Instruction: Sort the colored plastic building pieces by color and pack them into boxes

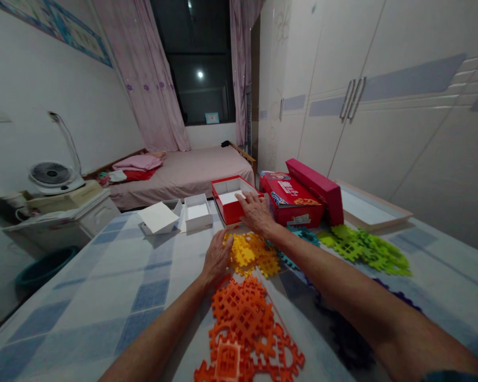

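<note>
My right hand (255, 213) is over the near right corner of an open red box (225, 213) with a white inside. Its fingers bend over the rim and its thumb is hidden. Close by, my left hand (215, 258) rests at the left edge of a pile of yellow interlocking plastic pieces (247, 252), fingers apart and nothing visibly held. Orange lattice pieces (242, 313) are heaped nearer to me. Teal pieces (302, 235) lie partly under my right forearm, and dark purple pieces (350, 334) sit beyond it in shadow.
Two white box trays, one (198, 213) upright and one (159, 218) with a tilted flap, stand at the far left. A closed red printed box (290, 196), a red lid (318, 191) leaning on it, green pieces (366, 249) and a shallow tray (374, 207) are to the right.
</note>
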### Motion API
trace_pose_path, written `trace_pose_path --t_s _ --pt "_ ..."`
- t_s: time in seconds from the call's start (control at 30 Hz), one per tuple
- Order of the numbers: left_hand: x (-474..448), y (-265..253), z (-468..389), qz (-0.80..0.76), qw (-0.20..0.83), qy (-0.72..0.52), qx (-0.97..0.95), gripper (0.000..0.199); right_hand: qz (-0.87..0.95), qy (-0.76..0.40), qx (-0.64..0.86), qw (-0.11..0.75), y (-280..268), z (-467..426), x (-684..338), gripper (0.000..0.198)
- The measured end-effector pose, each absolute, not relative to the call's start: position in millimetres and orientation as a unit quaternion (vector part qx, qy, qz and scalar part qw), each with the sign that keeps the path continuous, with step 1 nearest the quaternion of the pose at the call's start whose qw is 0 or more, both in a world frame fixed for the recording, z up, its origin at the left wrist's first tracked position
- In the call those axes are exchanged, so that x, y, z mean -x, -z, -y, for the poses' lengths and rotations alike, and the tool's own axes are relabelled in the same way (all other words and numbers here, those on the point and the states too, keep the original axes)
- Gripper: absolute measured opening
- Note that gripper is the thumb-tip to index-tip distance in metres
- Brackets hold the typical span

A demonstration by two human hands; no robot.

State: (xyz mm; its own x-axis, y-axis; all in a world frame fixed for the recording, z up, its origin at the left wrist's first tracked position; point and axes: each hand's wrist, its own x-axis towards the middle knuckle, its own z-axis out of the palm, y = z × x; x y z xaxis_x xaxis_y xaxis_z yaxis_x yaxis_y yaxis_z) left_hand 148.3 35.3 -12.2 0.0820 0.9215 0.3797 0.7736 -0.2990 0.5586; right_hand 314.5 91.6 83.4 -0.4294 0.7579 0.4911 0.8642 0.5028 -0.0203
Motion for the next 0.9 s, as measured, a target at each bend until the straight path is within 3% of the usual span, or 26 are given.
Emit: trace_pose_path --t_s 0.27,0.53,0.67,0.9 --pt "-135.9 -7.1 57.5 -0.611 0.229 -0.375 -0.659 0.053 0.815 0.017 0.476 0.329 -111.6 28.7 -445.2 0.051" --pt "-126.9 19.9 132.2 -0.654 0.259 -0.338 -0.625 0.055 0.528 0.017 0.724 0.444 -30.3 151.3 -554.3 0.051" --pt "-140.0 29.4 137.5 -0.646 0.235 -0.358 -0.632 0.052 0.507 -0.003 0.738 0.445 0.0 164.6 -554.4 0.054" --pt "-149.2 17.4 124.0 -0.649 0.215 -0.377 -0.625 0.058 0.529 0.01 0.715 0.458 -3.6 145.1 -558.6 0.053"
